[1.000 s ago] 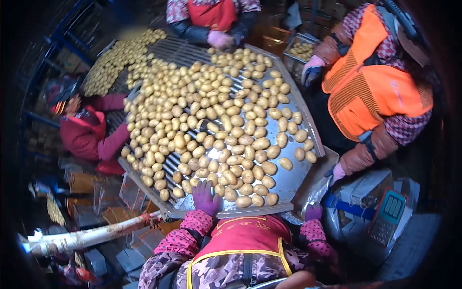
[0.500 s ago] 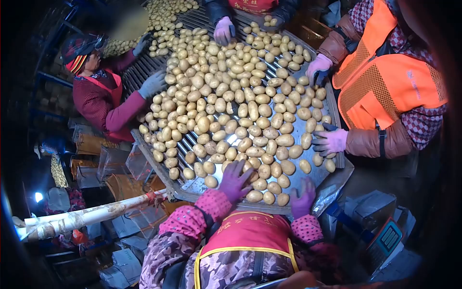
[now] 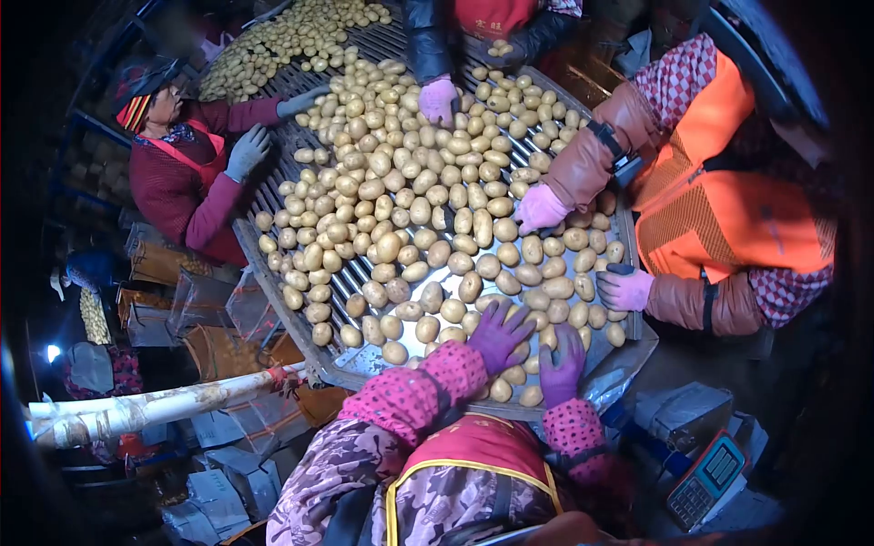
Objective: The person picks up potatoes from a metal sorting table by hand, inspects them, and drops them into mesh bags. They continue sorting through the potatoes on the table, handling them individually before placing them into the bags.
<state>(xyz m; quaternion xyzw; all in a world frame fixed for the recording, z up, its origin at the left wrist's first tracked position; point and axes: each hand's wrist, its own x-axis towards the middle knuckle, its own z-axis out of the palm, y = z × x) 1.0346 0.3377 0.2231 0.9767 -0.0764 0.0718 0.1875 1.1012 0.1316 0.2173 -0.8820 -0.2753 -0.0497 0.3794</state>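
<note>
Many potatoes (image 3: pixel 389 247) cover the slatted metal sorting table (image 3: pixel 350 375). My left hand (image 3: pixel 500 335), in a purple glove, lies over potatoes at the near edge with its fingers spread. Beside it, my right hand (image 3: pixel 562 366), gloved alike, has its fingers stretched forward against potatoes at the near right. No potato is visibly gripped in either hand, though the palms are hidden. A few potatoes lie just below my left hand, close to the table's front rim.
Co-workers stand around the table: one in an orange vest (image 3: pixel 728 218) at right, one in a maroon sleeve (image 3: pixel 205 214) at left, one in a dark sleeve (image 3: pixel 426 41) opposite. A white pole (image 3: pixel 173 405), boxes (image 3: pixel 241 478) and a keypad device (image 3: pixel 710 478) are nearby.
Both my hands have moved right or forward among the potatoes, closer together. The orange-vested co-worker's far hand now reaches further over the table. The left co-worker's near hand has pulled back.
</note>
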